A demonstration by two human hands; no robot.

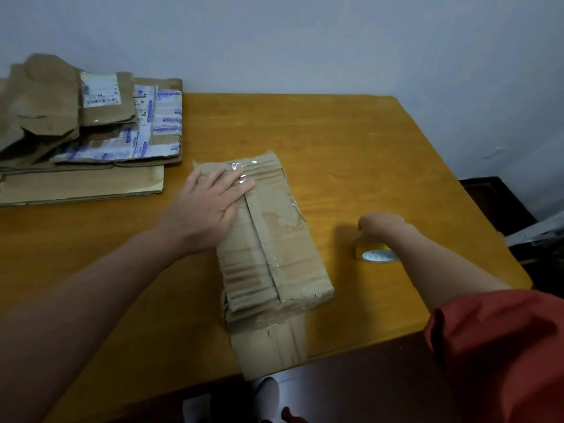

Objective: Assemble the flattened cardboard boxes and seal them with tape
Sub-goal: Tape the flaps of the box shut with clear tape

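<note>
A person presses a flat left hand [210, 206] on the far end of a worn cardboard box [274, 254], which lies lengthwise at the middle of a wooden table [351, 148], its near end at the table's front edge. That grip is wide, fingers straight, holding nothing. The right hand [381, 225], wrist bent, curls its grip down around a yellow tape roll [377, 254] lying flat on the table to the box's right. Old clear tape [241, 172] glints near the box's centre seam. A stack of flattened boxes [91, 141] waits at the table's far left corner. The box looks light and creased, its softened walls likely to buckle under pressure. It is best steadied on the flaps beside the seam, or lifted by its firmer long edges. The roll, small and rigid, suits a hold around its rim.
</note>
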